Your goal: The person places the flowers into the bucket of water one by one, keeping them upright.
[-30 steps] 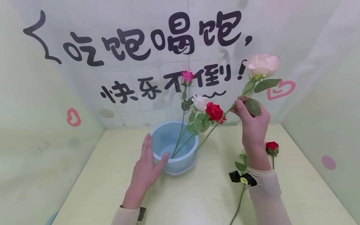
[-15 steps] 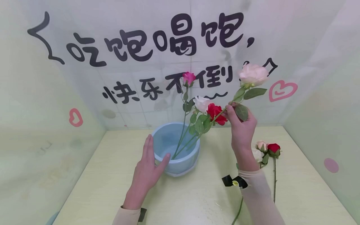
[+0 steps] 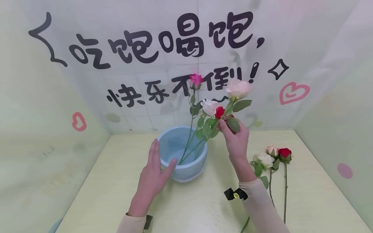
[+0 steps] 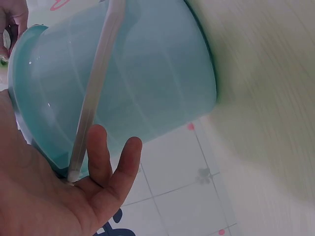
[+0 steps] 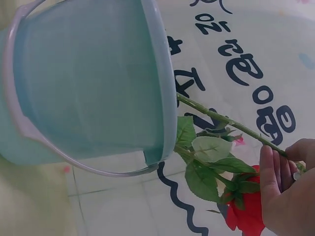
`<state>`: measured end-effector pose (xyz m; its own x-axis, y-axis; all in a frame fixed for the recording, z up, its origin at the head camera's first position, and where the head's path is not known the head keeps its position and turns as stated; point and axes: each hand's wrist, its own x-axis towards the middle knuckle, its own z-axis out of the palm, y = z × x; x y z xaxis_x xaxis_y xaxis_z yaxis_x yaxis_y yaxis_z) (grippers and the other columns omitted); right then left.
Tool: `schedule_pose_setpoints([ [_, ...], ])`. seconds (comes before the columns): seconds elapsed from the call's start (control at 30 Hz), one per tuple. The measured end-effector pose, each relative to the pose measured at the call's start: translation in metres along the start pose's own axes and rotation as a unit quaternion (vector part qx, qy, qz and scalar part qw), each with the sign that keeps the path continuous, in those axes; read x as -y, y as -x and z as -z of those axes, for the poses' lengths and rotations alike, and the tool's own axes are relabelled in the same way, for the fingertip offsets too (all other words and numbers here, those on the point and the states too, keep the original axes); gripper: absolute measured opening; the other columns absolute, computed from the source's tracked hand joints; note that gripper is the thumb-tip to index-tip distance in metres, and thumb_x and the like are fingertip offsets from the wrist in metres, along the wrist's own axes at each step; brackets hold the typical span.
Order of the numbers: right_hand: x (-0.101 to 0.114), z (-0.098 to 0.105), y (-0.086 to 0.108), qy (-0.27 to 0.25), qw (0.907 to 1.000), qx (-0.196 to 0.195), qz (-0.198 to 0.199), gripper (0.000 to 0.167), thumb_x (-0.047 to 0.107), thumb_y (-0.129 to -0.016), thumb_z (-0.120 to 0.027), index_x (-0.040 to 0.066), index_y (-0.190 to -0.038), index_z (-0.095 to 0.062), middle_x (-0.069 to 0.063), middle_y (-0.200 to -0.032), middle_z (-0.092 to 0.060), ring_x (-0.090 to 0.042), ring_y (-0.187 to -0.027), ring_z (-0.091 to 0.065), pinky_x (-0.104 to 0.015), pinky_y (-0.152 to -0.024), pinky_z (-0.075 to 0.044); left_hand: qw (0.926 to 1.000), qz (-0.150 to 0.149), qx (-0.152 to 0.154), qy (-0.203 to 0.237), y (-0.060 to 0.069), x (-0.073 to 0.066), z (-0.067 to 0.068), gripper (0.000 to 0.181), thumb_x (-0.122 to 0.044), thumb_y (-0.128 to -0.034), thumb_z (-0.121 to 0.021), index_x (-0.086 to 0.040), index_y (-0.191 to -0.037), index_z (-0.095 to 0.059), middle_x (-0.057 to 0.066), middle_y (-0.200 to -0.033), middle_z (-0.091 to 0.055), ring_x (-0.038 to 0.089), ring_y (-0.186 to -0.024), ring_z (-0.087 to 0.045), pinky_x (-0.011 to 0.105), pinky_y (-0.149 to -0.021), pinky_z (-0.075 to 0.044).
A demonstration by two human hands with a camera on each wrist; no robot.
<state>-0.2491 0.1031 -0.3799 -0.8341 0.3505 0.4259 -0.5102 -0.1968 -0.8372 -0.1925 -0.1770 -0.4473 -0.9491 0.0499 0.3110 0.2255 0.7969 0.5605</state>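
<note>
A light blue bucket (image 3: 186, 171) with a white handle (image 4: 96, 83) stands on the table. My left hand (image 3: 152, 178) rests against its left side and front rim, fingers fairly straight. Between thumb and fingers, my right hand (image 3: 236, 139) pinches the green stem (image 5: 226, 120) of a pale pink rose (image 3: 238, 88), above and right of the bucket. That stem slants down into the bucket; its lower end cannot be told from the others. A magenta rose (image 3: 196, 81), a white rose (image 3: 209, 106) and a red rose (image 5: 246, 211) lean in the bucket, the red one partly behind my right hand.
On the table (image 3: 116, 181) at right lie a red rose (image 3: 284, 153), a pale peach rose (image 3: 272, 150) and a white rose (image 3: 264, 160), their stems partly under my right forearm. A printed wall sheet (image 3: 145, 19) rises behind the table.
My right hand has moved left and down with the pale pink rose, bringing its stem into the bucket. More roses on the table show now. My left hand has stayed at the bucket.
</note>
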Motion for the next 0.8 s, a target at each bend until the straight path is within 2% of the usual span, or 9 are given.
schedule_pose_setpoints([
  [0.37, -0.018, -0.006, 0.014, 0.069, 0.997, 0.025, -0.023, 0.022, 0.006, -0.097, -0.077, -0.008, -0.113, -0.073, -0.012, -0.101, -0.073, -0.014, -0.079, -0.073, -0.028, -0.081, -0.061, 1.0, 0.002, -0.001, 0.001, 0.0, 0.001, -0.001, 0.097, -0.066, -0.1023, -0.054, -0.018, -0.172, -0.006, -0.005, -0.177, -0.007, 0.027, -0.068, -0.06, 0.034, -0.052, -0.043],
  [0.6, -0.024, -0.007, 0.019, 0.07, 0.9963, 0.035, -0.036, 0.019, 0.004, -0.097, -0.076, -0.008, -0.112, -0.073, -0.014, -0.096, -0.073, -0.015, -0.078, -0.073, -0.03, -0.08, -0.061, 1.0, 0.008, 0.003, 0.004, 0.003, 0.0, -0.001, 0.098, -0.067, -0.1018, -0.055, -0.02, -0.172, -0.005, -0.006, -0.177, -0.007, 0.027, -0.069, -0.06, 0.034, -0.053, -0.043],
  [0.8, -0.027, -0.005, 0.023, 0.069, 0.9951, 0.043, -0.057, 0.019, 0.003, -0.098, -0.074, -0.009, -0.113, -0.072, -0.016, -0.101, -0.072, -0.015, -0.081, -0.074, -0.032, -0.083, -0.061, 1.0, 0.002, -0.003, 0.007, 0.002, -0.001, 0.0, 0.097, -0.065, -0.1022, -0.055, -0.018, -0.172, -0.007, -0.006, -0.177, -0.008, 0.026, -0.067, -0.059, 0.034, -0.052, -0.044],
])
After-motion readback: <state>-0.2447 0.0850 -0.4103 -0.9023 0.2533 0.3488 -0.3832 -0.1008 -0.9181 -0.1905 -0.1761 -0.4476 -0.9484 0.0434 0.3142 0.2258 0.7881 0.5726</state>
